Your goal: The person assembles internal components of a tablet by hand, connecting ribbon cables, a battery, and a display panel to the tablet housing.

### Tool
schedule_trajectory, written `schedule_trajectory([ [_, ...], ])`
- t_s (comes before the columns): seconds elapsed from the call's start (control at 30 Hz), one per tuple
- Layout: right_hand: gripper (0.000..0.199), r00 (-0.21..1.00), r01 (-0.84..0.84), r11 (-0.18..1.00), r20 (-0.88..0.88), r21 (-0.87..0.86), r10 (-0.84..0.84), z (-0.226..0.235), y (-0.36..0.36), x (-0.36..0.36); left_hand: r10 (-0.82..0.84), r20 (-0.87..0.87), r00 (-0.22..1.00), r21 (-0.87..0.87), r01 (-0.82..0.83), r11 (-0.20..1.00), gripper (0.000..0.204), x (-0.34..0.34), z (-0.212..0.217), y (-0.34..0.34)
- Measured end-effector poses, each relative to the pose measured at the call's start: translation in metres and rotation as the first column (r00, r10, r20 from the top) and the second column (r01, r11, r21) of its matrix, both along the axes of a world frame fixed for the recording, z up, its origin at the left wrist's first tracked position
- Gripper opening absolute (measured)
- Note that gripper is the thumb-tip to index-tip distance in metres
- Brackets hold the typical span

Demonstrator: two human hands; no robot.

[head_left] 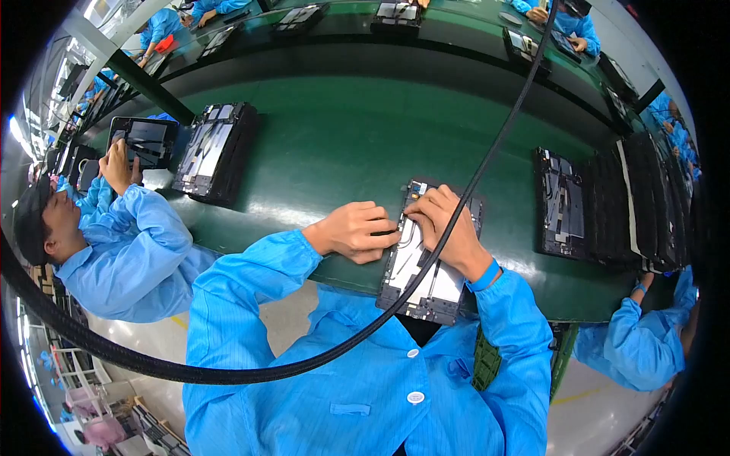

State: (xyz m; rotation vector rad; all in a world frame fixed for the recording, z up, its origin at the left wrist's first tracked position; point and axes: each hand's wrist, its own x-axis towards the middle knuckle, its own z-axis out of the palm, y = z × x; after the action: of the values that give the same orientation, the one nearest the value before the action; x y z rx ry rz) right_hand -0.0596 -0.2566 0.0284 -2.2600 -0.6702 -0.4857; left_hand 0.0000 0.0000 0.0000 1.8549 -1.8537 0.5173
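Observation:
An opened tablet (pixel 449 292) lies on the green bench right in front of me, its silver battery area and dark inner parts showing. My left hand (pixel 355 232) is curled at the tablet's left edge, with the fingertips against that edge. Over the tablet's upper half bends my right hand (pixel 447 228), wearing a blue wristband (pixel 484 277). Its fingers are pinched together near the upper left part of the tablet; whatever is between them is too small to make out.
A stack of opened tablets (pixel 213 152) stands to the left, another opened tablet (pixel 561 201) to the right beside black padded dividers (pixel 620 201). A black braided cable (pixel 304 372) arcs across the view. Co-workers (pixel 141 243) in blue sit on both sides and across the green bench (pixel 327 137).

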Motion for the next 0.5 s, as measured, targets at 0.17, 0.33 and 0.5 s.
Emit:
schedule_trajectory([
  [0.17, 0.010, 1.000, -0.001, 0.999, 0.005, 0.033, 0.001, -0.001, -0.002, 0.004, -0.010, 0.029, 1.000, -0.018, 0.010, 1.000, 0.035, 0.008, 0.006, -0.008],
  [0.33, 0.011, 0.994, 0.081, 0.995, -0.071, 0.051, -0.078, 0.003, -0.005, 0.006, -0.036, 0.032, 0.999, 0.039, 0.034, 0.999, 0.035, 0.014, 0.010, -0.010],
  [0.5, 0.014, 0.951, 0.132, 0.981, -0.296, 0.142, -0.086, -0.006, -0.007, 0.010, -0.039, 0.061, 0.997, 0.029, 0.037, 0.999, 0.037, 0.029, 0.017, -0.014],
])
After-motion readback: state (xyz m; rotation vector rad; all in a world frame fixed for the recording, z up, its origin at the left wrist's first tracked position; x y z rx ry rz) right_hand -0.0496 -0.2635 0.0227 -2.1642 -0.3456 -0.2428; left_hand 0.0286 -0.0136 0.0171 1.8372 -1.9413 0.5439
